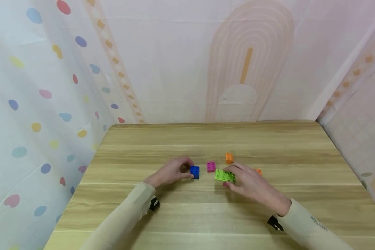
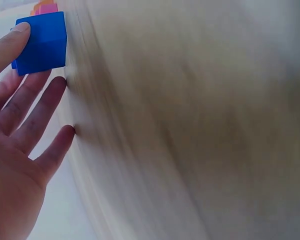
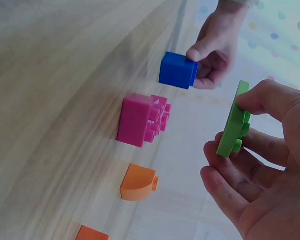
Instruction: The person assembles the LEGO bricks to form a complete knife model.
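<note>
My left hand [image 1: 174, 171] pinches a blue building brick [image 1: 194, 172] between thumb and fingers, down at the wooden table. In the left wrist view the thumb lies on the brick's side while the lower fingers spread loosely. Held by its edges in my right hand [image 1: 251, 182] is a thin, bright green studded plate [image 1: 222, 175], raised off the table in the right wrist view. A pink brick [image 1: 210, 166] stands between the hands. Another pink brick [image 1: 226, 184] is mostly hidden beneath the green plate in the head view.
An orange brick with a curved side [image 3: 138, 182] stands just beyond my right hand. A second orange brick [image 1: 258, 172] is partly covered by that hand. The wooden table [image 1: 206, 222] ends at patterned curtains [image 1: 175, 69] behind and to the left.
</note>
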`<state>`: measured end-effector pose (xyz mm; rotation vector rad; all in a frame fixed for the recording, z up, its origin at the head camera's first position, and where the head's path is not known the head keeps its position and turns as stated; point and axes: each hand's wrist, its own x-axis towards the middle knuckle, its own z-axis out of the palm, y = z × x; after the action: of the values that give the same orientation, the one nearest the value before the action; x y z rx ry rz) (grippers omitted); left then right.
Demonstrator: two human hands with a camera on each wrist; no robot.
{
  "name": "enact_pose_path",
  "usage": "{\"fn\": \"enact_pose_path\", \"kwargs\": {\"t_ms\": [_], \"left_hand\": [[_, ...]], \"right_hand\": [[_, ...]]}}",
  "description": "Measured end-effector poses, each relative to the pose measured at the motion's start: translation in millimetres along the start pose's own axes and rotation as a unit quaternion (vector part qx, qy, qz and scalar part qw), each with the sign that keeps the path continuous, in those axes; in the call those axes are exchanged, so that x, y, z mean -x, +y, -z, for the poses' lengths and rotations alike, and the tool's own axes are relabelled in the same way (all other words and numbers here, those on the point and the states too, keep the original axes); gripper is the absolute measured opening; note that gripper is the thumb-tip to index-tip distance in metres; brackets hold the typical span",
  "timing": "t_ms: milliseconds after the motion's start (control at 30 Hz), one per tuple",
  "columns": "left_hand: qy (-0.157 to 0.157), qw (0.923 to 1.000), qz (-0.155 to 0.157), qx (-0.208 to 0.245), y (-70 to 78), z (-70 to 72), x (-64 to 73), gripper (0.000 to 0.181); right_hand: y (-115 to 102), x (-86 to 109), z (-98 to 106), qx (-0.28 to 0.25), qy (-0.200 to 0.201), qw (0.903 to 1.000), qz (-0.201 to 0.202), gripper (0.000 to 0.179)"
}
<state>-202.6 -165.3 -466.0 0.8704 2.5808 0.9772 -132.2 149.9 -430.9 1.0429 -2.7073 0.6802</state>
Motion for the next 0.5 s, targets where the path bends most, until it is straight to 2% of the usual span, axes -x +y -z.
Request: {"fn": "enact_pose_path", "kwargs": {"t_ms": [167, 333, 500], "left_hand": [[-0.009, 0.9999, 0.007, 0.005, 9.1, -6.1, 3.3, 0.028], [-0.014, 0.9998, -0.001, 0.012, 15.8, -11.0, 5.8, 0.026], [-0.017, 0.9998, 0.005, 0.007, 22.1, -14.7, 7.9, 0.03]], "right_hand": [[2, -3.6, 0, -0.011, 0.0, 0.9997, -0.021, 0.042], [2, -6.1, 0, -0.009, 0.006, 0.9997, -0.022, 0.043], [2, -8.7, 1, -0.014, 0.014, 0.9996, -0.022, 0.043]]}}
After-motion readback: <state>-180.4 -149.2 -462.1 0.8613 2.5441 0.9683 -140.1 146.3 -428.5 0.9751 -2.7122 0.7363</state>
